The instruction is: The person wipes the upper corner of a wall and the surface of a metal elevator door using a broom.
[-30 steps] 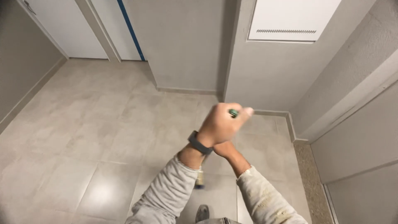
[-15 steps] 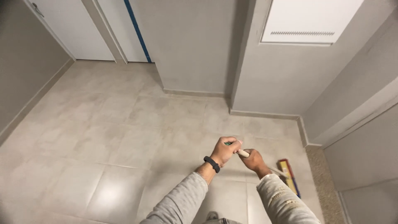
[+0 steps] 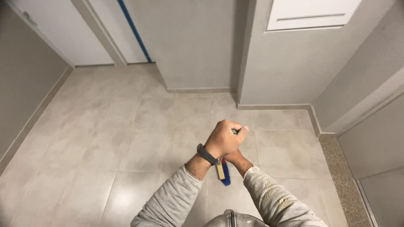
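A beige tiled floor [image 3: 126,126] is bounded by grey walls [image 3: 198,42]. The broom handle [image 3: 234,131] is gripped by the closed left hand [image 3: 224,139], the right hand [image 3: 234,157] clasped beneath; the broom head [image 3: 223,171] is seen below the wrists.

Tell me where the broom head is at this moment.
In the head view, the broom head is on the tiled floor at lower centre, just below the left hand and right hand, between the two grey sleeves.

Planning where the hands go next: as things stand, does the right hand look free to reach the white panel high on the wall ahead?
Probably not: the right hand sits under the left hand on the broom handle, and the white panel lies well beyond both, across open floor.
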